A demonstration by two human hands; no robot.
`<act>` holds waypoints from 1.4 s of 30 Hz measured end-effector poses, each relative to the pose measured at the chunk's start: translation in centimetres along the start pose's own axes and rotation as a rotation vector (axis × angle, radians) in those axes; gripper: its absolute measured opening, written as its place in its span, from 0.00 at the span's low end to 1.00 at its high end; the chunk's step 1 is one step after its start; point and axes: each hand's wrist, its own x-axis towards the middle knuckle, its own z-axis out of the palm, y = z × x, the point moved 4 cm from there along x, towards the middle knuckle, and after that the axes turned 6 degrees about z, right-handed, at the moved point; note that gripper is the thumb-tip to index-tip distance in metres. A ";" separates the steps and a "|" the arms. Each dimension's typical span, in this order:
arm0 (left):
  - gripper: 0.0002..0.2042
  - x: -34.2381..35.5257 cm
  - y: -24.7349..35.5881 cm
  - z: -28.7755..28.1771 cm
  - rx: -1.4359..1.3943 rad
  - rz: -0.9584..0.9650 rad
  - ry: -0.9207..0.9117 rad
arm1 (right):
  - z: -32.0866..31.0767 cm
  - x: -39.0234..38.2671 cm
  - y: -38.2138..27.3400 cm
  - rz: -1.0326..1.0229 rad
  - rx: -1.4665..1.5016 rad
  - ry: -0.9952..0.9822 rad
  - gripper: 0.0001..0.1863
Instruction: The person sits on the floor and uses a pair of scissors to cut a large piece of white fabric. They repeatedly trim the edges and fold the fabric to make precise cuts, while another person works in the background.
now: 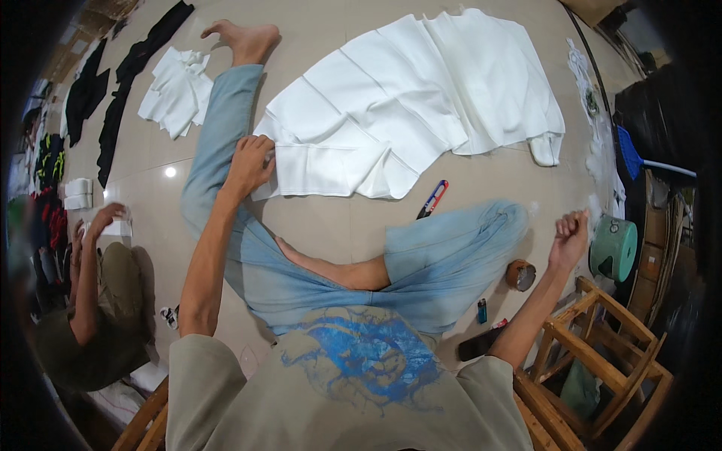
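Observation:
White fabric (361,90) is spread over the floor ahead of me in overlapping panels, with seams or creases across it. My left hand (252,164) is at its near left edge, fingers curled and pinching the cloth beside my blue jeans leg. Out to the right, away from the cloth, my right hand (569,239) is raised with its fingers drawn together. Whatever those fingers hold, if anything, is too small to tell. Close by that hand stands a green drum-shaped object (613,248). A red and blue pen or cutter (433,198) lies between the fabric and my right knee.
A brown cup-like container (520,275), a lighter (482,310) and a dark phone-like object (478,344) lie by my right thigh. A wooden stool (602,346) stands at right. Another person (98,301) sits at left. More white cloth (177,92) and black cloth (135,83) lie far left.

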 end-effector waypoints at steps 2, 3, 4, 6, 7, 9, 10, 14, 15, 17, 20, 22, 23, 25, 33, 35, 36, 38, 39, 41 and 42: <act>0.26 0.4 2.2 -1.0 0.016 -0.035 0.032 | 1.7 -0.6 1.2 0.006 -0.172 -0.014 0.15; 0.26 0.4 3.4 -1.5 -0.005 -0.033 0.105 | 2.5 -0.9 1.9 0.014 -0.260 -0.023 0.15; 0.25 0.8 5.0 -2.7 -0.018 -0.030 0.184 | 3.7 -1.4 2.7 0.012 -0.345 -0.026 0.15; 0.22 1.6 7.0 -3.5 -0.123 -0.040 0.287 | 6.0 -1.9 4.0 0.008 -0.516 -0.038 0.16; 0.21 2.0 8.0 -3.0 -0.178 -0.003 0.294 | 6.8 -1.8 4.5 0.032 -0.561 -0.105 0.16; 0.19 2.9 11.2 -2.1 -0.213 0.077 0.298 | 7.8 -1.4 5.5 0.084 -0.658 -0.240 0.18; 0.19 3.5 13.1 -1.4 -0.292 0.104 0.259 | 7.4 -0.8 5.4 0.066 -0.735 -0.299 0.16; 0.18 5.1 18.3 2.8 -0.409 0.023 0.206 | 3.8 2.5 3.6 0.044 -0.794 -0.221 0.14; 0.20 5.5 19.0 3.6 -0.407 -0.029 0.196 | 2.6 3.3 2.7 0.073 -0.813 -0.179 0.14; 0.22 6.0 19.6 5.1 -0.305 -0.128 0.248 | 1.3 4.1 0.4 0.103 -0.922 -0.102 0.16; 0.26 5.7 19.7 7.1 -0.175 -0.246 0.281 | -1.5 5.5 -2.6 0.070 -1.109 0.042 0.21; 0.25 5.4 19.6 7.4 -0.136 -0.276 0.287 | -6.5 8.1 -3.8 0.010 -1.133 0.190 0.25; 0.24 5.3 19.5 7.4 -0.136 -0.273 0.291 | -8.8 9.5 -4.8 -0.031 -1.318 0.212 0.26; 0.19 5.0 19.3 7.6 -0.150 -0.228 0.266 | -13.2 12.1 -7.3 -0.113 -1.692 0.263 0.29; 0.05 1.5 22.2 7.6 -0.496 0.013 0.296 | -20.6 12.5 -11.2 -0.328 -1.931 0.317 0.33; 0.06 -1.3 23.6 7.8 -0.451 0.078 0.083 | -16.9 12.8 -10.6 -0.285 -1.888 0.296 0.30; 0.08 -2.6 24.2 6.9 -0.434 0.111 -0.068 | -13.8 12.6 -9.6 -0.086 -1.952 0.296 0.29; 0.12 -4.5 25.0 5.2 -0.570 0.163 -0.126 | -11.5 12.5 -10.5 -0.077 -2.107 0.287 0.28; 0.13 -6.0 24.3 4.2 -0.560 0.151 -0.146 | -12.4 12.9 -9.3 -0.265 -2.188 0.248 0.27; 0.14 -6.6 23.3 3.2 -0.529 0.106 -0.062 | -18.9 14.8 -8.0 -0.277 -2.096 0.289 0.20; 0.14 -6.4 22.0 2.8 -0.550 0.099 0.008 | -25.9 15.1 -13.7 -0.599 -2.104 0.300 0.19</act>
